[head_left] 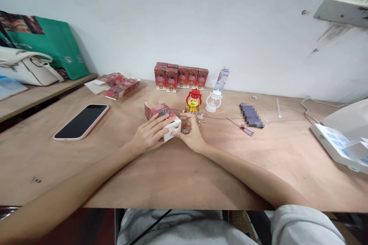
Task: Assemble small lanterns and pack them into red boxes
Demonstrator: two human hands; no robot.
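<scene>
A small red box (pixel 162 110) with a white end lies on the table in front of me, its far left flap standing open. My left hand (pixel 149 133) rests over its top and near side and holds it. At the white end, my right hand (pixel 192 134) has its thumb against the box, with the other fingers curled beside the end. Just behind the right hand stand a gold lantern (pixel 192 106), a red lantern (pixel 194 95) and a white lantern (pixel 213 101). Small white pieces (pixel 201 118) lie next to the fingers.
Several upright red boxes (pixel 171 80) and a bottle (pixel 222 78) stand by the wall. Flattened boxes (pixel 122 87) and a phone (pixel 82 122) lie left. A screwdriver (pixel 241 126), a dark blurred object (pixel 251 115) and a white device (pixel 339 141) are right.
</scene>
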